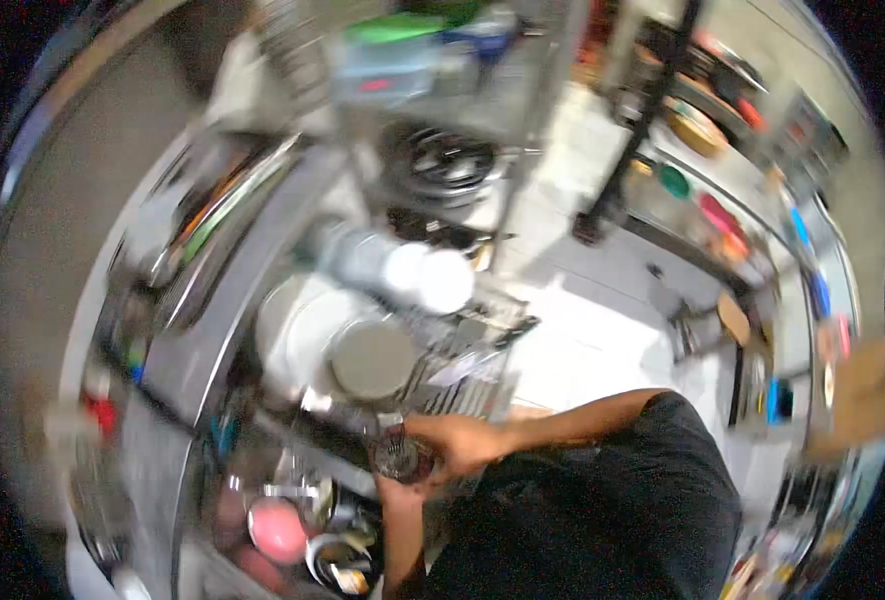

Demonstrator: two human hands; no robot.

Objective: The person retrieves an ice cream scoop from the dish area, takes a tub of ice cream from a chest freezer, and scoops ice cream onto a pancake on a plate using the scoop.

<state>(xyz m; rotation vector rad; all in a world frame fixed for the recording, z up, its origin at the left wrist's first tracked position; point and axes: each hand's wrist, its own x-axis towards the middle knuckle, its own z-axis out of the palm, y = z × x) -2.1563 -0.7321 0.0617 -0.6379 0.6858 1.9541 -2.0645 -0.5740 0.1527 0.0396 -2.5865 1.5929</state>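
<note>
A clear drinking glass (pixel 394 455) is held in front of my body, above the sink's edge, its rim towards me. My right hand (pixel 457 443) is closed around its side, with the arm reaching in from the right. My left hand (pixel 400 492) comes up from below and grips the lower side of the glass. Motion blur smears the fingers of both hands. Beyond the hands stand round pale dishes (pixel 372 358) and a row of white cups (pixel 444 281).
At lower left a sink holds a pink bowl (pixel 277 530) and a pan-like round vessel (pixel 340 562). A metal shelf ahead carries a blue-tinted plastic box (pixel 387 78) and stacked dark round pans (pixel 447 165). A dark post (pixel 627 150) rises from the tiled floor.
</note>
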